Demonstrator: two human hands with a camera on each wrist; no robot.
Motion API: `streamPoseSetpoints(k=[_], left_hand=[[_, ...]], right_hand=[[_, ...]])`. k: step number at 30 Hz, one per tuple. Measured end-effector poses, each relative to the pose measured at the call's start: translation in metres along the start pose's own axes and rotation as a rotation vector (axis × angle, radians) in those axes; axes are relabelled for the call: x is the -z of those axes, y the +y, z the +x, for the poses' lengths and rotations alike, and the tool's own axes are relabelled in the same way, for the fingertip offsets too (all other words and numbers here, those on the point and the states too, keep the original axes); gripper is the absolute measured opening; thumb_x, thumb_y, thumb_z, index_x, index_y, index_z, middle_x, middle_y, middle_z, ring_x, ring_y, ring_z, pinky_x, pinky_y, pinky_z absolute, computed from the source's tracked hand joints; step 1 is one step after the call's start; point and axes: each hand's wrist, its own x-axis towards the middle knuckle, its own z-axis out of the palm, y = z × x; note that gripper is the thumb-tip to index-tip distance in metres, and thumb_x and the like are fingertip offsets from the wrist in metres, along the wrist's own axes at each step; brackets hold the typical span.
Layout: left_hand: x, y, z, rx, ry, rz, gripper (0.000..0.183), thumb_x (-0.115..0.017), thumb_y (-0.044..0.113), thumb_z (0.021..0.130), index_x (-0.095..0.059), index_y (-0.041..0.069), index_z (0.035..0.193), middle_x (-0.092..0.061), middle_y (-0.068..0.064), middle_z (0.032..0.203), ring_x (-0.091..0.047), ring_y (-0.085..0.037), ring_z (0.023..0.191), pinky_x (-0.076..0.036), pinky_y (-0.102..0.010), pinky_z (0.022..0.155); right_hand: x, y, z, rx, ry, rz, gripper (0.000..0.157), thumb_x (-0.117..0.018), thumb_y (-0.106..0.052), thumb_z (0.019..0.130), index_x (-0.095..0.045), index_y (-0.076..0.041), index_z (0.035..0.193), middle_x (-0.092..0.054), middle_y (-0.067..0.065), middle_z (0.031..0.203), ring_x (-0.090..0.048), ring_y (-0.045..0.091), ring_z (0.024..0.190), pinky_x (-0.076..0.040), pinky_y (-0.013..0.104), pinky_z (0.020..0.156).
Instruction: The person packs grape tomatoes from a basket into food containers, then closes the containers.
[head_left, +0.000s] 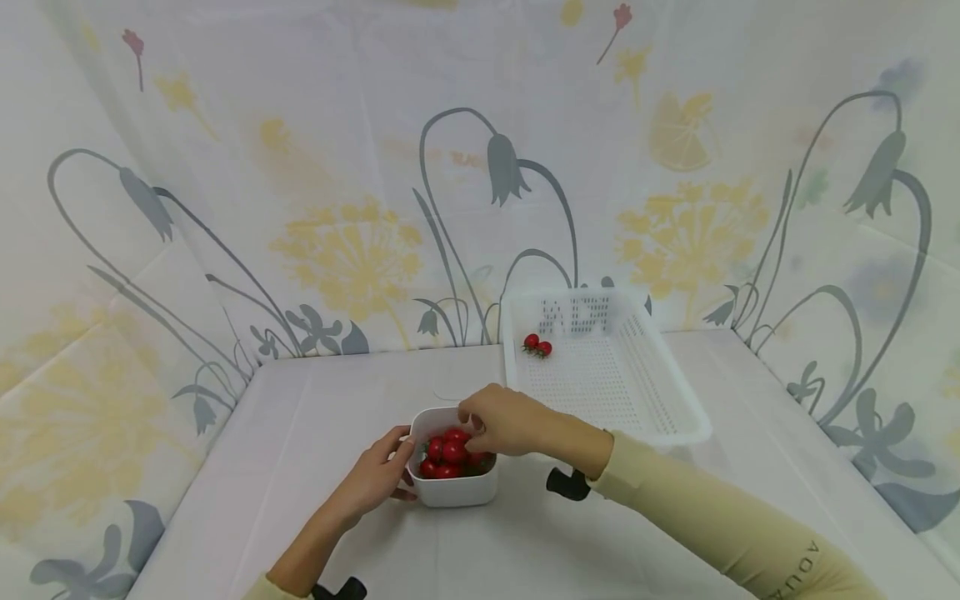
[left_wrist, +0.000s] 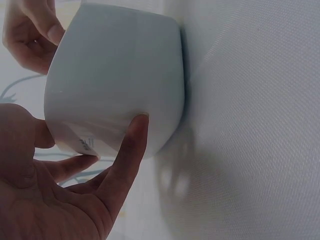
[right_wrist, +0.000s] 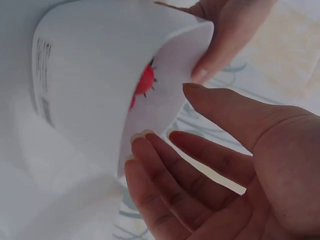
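Note:
A white rounded-square container (head_left: 459,495) stands on the table, holding several red cherry tomatoes (head_left: 452,452) with green stems. My left hand (head_left: 377,472) grips its left side, thumb at the rim and fingers against the outer wall, as the left wrist view shows of the hand (left_wrist: 75,185). Over the container's right rim hangs my right hand (head_left: 504,419). In the right wrist view, the fingers of this hand (right_wrist: 220,165) are loosely bent at the container's mouth, with a gap between thumb and fingertips and nothing held. One red tomato (right_wrist: 145,80) shows inside there.
Behind and right of the container, a white perforated plastic basket (head_left: 684,392) sits on the table. Two cherry tomatoes (head_left: 537,345) lie near its far left corner. Floral-patterned cloth (head_left: 360,167) rises behind and at both sides of the white tabletop (head_left: 315,417).

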Motion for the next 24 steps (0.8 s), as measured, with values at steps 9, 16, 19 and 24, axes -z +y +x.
streamPoseSetpoints(k=[9, 16, 19, 24], left_hand=[[0.001, -0.005, 0.003, -0.011, -0.010, 0.001, 0.040, -0.044, 0.022, 0.111, -0.045, 0.003, 0.147, -0.060, -0.022, 0.125, -0.065, -0.023, 0.082, -0.065, -0.045, 0.068], [0.002, -0.001, 0.002, -0.005, -0.002, 0.010, 0.040, -0.044, 0.023, 0.111, -0.047, 0.005, 0.146, -0.060, -0.021, 0.123, -0.065, -0.022, 0.083, -0.065, -0.042, 0.067], [0.002, -0.001, 0.001, 0.000, 0.008, 0.016, 0.040, -0.045, 0.023, 0.110, -0.047, 0.006, 0.146, -0.060, -0.020, 0.121, -0.064, -0.022, 0.082, -0.065, -0.041, 0.067], [0.001, -0.001, 0.000, -0.005, 0.009, 0.010, 0.041, -0.045, 0.024, 0.110, -0.047, 0.004, 0.146, -0.060, -0.021, 0.123, -0.064, -0.022, 0.082, -0.065, -0.042, 0.067]], right_hand=[[0.036, 0.032, -0.009, 0.102, 0.011, -0.009, 0.026, -0.076, -0.015, 0.091, -0.070, -0.002, 0.113, -0.070, 0.007, 0.099, -0.062, 0.017, 0.087, -0.054, 0.026, 0.075], [0.062, 0.077, -0.003, 0.104, 0.050, 0.011, 0.032, -0.074, -0.010, 0.093, -0.067, 0.002, 0.122, -0.069, 0.015, 0.118, -0.065, 0.031, 0.105, -0.057, 0.038, 0.092], [0.069, 0.100, 0.004, 0.084, 0.083, 0.041, 0.034, -0.074, -0.007, 0.092, -0.066, 0.005, 0.123, -0.068, 0.019, 0.119, -0.064, 0.035, 0.107, -0.056, 0.043, 0.094], [0.072, 0.136, 0.016, 0.014, 0.116, 0.120, 0.032, -0.073, -0.007, 0.092, -0.066, 0.004, 0.121, -0.068, 0.018, 0.118, -0.065, 0.039, 0.109, -0.056, 0.047, 0.095]])
